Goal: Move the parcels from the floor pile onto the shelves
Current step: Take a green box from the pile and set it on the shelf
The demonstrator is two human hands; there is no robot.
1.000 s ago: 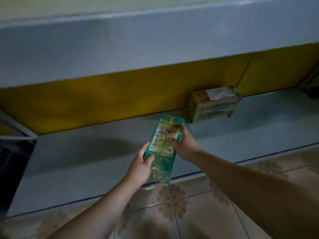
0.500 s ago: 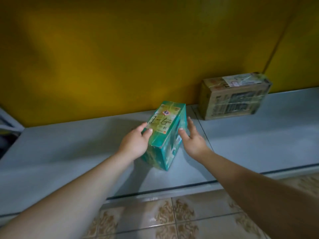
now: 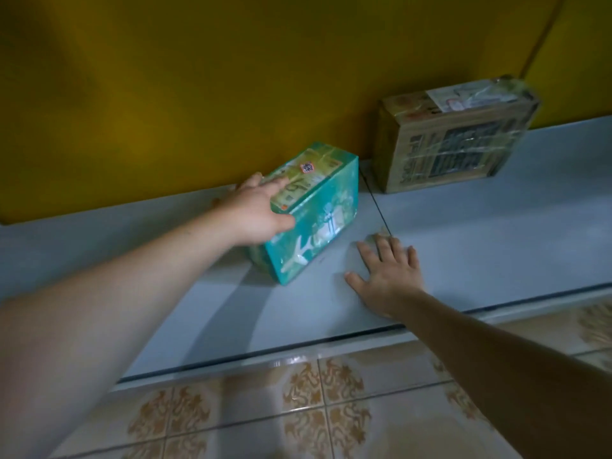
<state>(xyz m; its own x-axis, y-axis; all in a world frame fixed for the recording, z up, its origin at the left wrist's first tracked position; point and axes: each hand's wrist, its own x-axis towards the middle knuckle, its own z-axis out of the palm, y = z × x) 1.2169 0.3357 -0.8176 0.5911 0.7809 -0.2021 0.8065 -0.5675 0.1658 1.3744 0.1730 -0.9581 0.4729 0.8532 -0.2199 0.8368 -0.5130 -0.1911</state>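
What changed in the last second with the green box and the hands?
The green box, held in the air by both hands, now stands on the shelf near the yellow wall. The right hand let go and lies flat on the shelf. The left hand still rests on the box. The brown box stayed put.
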